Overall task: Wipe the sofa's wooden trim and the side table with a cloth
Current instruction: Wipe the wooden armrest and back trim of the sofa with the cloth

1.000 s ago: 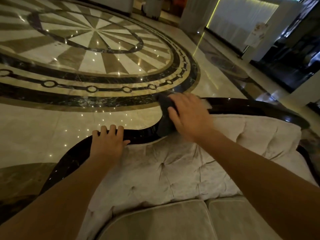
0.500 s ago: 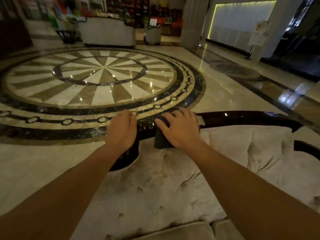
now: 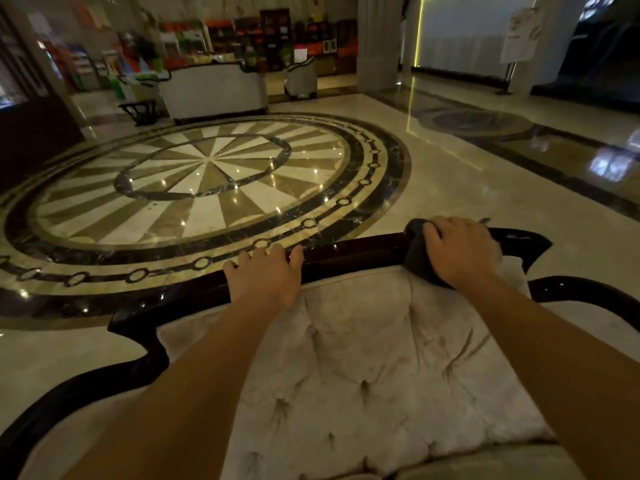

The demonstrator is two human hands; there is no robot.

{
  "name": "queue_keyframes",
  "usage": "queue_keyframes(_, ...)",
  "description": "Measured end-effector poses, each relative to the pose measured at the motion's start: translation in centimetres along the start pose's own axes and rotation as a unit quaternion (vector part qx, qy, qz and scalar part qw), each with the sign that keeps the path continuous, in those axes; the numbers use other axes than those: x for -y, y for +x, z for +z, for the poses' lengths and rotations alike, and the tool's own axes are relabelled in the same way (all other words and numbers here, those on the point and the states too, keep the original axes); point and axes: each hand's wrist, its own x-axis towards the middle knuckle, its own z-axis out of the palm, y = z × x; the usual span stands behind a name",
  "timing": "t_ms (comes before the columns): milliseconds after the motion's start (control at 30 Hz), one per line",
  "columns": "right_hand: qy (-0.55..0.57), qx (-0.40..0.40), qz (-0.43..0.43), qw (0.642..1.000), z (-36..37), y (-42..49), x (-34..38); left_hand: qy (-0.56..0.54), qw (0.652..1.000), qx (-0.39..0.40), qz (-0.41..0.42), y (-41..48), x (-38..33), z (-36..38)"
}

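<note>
The sofa's dark glossy wooden trim (image 3: 356,258) runs along the top of the tufted cream backrest (image 3: 363,358). My right hand (image 3: 460,251) presses a dark cloth (image 3: 417,256) onto the trim near its right end, fingers curled over the cloth. My left hand (image 3: 266,275) rests flat on the trim to the left, fingers spread over the far edge, holding nothing. No side table by this sofa is in view.
Beyond the backrest lies a polished marble floor with a round sunburst inlay (image 3: 204,171). A second sofa (image 3: 214,88) and an armchair (image 3: 301,79) stand far across the lobby. A pillar (image 3: 379,43) and a standing sign (image 3: 519,36) are at the back right.
My right hand has slid the cloth to the right along the trim toward its end. My left hand has followed rightward along the trim. The view has tilted up.
</note>
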Motion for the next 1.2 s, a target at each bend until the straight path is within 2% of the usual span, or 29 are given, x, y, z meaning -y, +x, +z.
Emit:
queue_keyframes(67, -0.024, -0.014, 0.054, 0.998, 0.5, -0.2, 2.7, 0.003, 1.000, -0.002, -0.004, 0.0, 0.1, 0.0)
queue_keyframes(100, -0.028, -0.011, 0.051, 0.998, 1.0, -1.1, 5.2, 0.005, 1.000, 0.004, -0.004, -0.1, 0.1, -0.1)
queue_keyframes(167, 0.002, -0.010, -0.041, 0.999, 2.0, -4.0, 11.1, 0.014, 1.000, 0.007, -0.002, 0.0, -0.2, -0.3)
queue_keyframes(233, 0.065, 0.005, -0.159, 0.985, 2.4, -6.7, 14.9, 0.017, 1.000, 0.017, -0.012, -0.2, -0.2, -0.7)
queue_keyframes(267, 0.065, 0.000, -0.213, 0.975, 2.0, -6.6, 14.8, 0.022, 1.000, 0.018, -0.003, -0.2, -0.1, -0.8)
queue_keyframes(333, -0.045, -0.029, -0.302, 0.952, 0.9, -4.8, 10.2, 0.021, 0.999, 0.019, 0.018, -0.3, 0.3, -0.8)
queue_keyframes(367, -0.088, -0.011, -0.281, 0.956, 0.5, -3.1, 6.5, 0.018, 0.999, 0.023, 0.022, -0.2, 0.6, -0.8)
queue_keyframes(400, -0.115, 0.020, -0.220, 0.969, -0.4, -1.3, 2.7, 0.017, 0.999, 0.026, 0.024, -0.1, 0.8, -0.9)
queue_keyframes(467, -0.090, 0.055, -0.052, 0.993, -2.4, 1.0, -3.8, 0.012, 0.999, 0.032, 0.028, 0.1, 0.8, -0.7)
queue_keyframes(533, -0.059, 0.038, 0.014, 0.997, -2.5, 1.7, -4.8, 0.012, 0.999, 0.034, 0.029, 0.0, 0.6, -0.6)
queue_keyframes(633, -0.084, 0.049, -0.007, 0.995, -0.9, -0.3, 3.1, 0.010, 0.998, 0.056, 0.018, 0.2, 0.3, -0.8)
queue_keyframes(700, -0.065, 0.048, -0.089, 0.993, 0.3, -2.7, 8.5, 0.009, 0.998, 0.069, 0.010, 0.4, 0.1, -0.8)
queue_keyframes(767, -0.008, 0.028, -0.152, 0.988, 0.8, -4.0, 10.4, 0.044, 0.995, 0.087, 0.024, 0.6, 0.0, -1.0)
queue_keyframes(867, 0.019, 0.040, -0.245, 0.968, 0.5, -2.3, 7.0, 0.088, 0.991, 0.101, 0.029, 0.8, -0.4, -0.9)
queue_keyframes(967, 0.011, 0.027, -0.228, 0.973, 0.0, 0.6, 0.4, 0.077, 0.994, 0.078, 0.019, 0.7, -4.1, -1.0)
queue_keyframes(1100, 0.021, 0.032, -0.192, 0.981, -0.4, 4.0, -8.7, 0.070, 0.994, 0.016, 0.078, 0.7, -17.3, 0.8)
queue_keyframes(1200, 0.078, 0.001, -0.140, 0.987, 0.1, 6.2, -15.5, 0.080, 0.987, 0.019, 0.138, 1.3, -28.6, 2.9)
